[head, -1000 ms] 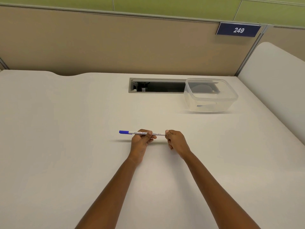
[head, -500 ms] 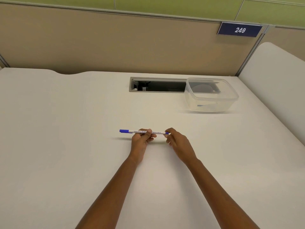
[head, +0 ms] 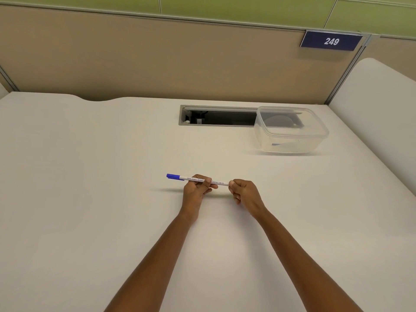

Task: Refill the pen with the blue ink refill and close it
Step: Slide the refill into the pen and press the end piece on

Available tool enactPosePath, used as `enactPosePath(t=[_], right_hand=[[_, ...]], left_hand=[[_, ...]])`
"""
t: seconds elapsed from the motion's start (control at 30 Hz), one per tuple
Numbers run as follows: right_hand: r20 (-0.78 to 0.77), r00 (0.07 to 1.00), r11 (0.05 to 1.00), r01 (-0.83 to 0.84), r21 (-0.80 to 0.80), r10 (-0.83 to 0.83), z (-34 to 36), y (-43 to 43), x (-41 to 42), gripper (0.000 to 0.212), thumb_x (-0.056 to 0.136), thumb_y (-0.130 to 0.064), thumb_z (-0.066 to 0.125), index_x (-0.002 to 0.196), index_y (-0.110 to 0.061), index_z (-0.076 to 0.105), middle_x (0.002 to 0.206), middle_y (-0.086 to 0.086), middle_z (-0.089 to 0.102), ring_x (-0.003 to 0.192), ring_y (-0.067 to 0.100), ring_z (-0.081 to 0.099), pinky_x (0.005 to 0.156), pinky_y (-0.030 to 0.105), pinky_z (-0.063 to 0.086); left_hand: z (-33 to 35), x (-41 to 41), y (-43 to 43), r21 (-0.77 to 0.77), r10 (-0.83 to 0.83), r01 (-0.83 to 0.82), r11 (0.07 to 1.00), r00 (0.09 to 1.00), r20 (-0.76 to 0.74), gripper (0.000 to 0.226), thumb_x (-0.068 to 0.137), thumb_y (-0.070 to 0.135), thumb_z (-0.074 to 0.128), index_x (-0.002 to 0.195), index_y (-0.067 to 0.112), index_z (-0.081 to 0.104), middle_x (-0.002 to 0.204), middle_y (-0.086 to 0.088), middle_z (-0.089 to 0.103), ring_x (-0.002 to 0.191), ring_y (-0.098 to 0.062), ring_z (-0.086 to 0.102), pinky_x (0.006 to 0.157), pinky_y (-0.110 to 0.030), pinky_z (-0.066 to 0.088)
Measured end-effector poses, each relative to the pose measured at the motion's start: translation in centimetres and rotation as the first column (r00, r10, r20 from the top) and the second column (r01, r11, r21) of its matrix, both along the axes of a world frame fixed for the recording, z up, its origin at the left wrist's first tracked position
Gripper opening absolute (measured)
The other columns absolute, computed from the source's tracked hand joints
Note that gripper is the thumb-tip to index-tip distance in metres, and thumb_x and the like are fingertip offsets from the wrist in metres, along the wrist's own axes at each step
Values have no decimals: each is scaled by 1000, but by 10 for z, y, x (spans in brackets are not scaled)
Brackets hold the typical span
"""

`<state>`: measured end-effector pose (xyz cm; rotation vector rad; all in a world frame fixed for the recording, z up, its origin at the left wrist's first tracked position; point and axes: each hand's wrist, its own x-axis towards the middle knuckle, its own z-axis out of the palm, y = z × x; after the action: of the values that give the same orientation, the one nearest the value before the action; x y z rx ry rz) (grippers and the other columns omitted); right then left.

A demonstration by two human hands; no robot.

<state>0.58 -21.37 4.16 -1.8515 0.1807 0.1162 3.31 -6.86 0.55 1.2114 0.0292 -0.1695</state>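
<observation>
A white pen (head: 219, 182) with a blue cap on its left end is held level just above the white desk (head: 90, 199). My left hand (head: 197, 190) grips the barrel near its middle. My right hand (head: 244, 193) pinches the pen's right end, and its fingers hide that tip. The blue ink refill is not visible on its own; whether it sits inside the barrel cannot be told.
A clear plastic container (head: 290, 131) stands at the back right of the desk, with a small blue item inside. Beside it is an open cable slot (head: 216, 117). A beige partition (head: 157, 59) with a "249" sign (head: 331, 41) closes off the back.
My right hand, which half a second ago had its fingers looser at the pen's right end showing a blue tip, has closed over that end again. The left hand and pen barely moved.
</observation>
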Motion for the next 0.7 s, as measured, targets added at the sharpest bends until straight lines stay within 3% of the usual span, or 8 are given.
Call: enactPosePath(t=[0.17, 0.33, 0.5, 0.6, 0.7], right_hand=[[-69, 996, 998, -51, 44, 54, 5, 1, 4, 42, 98, -17, 36, 56, -14, 44, 49, 2, 38, 41, 11, 36, 45, 19, 33], [95, 994, 984, -34, -173, 51, -3, 4, -3, 30, 98, -21, 33, 74, -22, 51, 55, -3, 53, 55, 12, 47, 58, 24, 38], [218, 975, 958, 19, -286, 46, -9, 4, -8, 10, 94, -17, 42, 92, -23, 50, 62, -7, 56, 56, 0, 51, 57, 9, 38], [265, 959, 886, 38, -462, 97, -8, 2, -10, 11, 93, -15, 44, 96, -18, 54, 70, -7, 55, 66, 5, 53, 61, 15, 38], [306, 943, 850, 53, -525, 129, -6, 2, -9, 13, 92, -13, 47, 91, -10, 59, 74, -3, 53, 70, 19, 50, 64, 28, 37]], left_hand=[[1, -1, 0, -23, 12, -12, 1000, 1000, -3, 18, 91, 6, 49, 75, 14, 51, 57, 11, 68, 61, -1, 66, 60, -11, 50], [2, -2, -1, -84, 51, -53, 995, 998, -28, 16, 92, 8, 49, 77, 13, 52, 58, 10, 67, 62, -1, 66, 60, -12, 50], [3, -2, -1, -104, 61, -65, 992, 997, -38, 16, 92, 8, 48, 77, 12, 53, 58, 10, 67, 61, -2, 66, 61, -13, 50], [2, -2, -1, -103, 63, -67, 992, 997, -45, 17, 93, 7, 47, 77, 12, 53, 63, 7, 65, 60, -2, 66, 61, -13, 51], [2, -2, -1, -112, 60, -65, 992, 997, -47, 17, 93, 7, 45, 78, 11, 53, 74, -4, 58, 58, -2, 65, 60, -12, 52]])
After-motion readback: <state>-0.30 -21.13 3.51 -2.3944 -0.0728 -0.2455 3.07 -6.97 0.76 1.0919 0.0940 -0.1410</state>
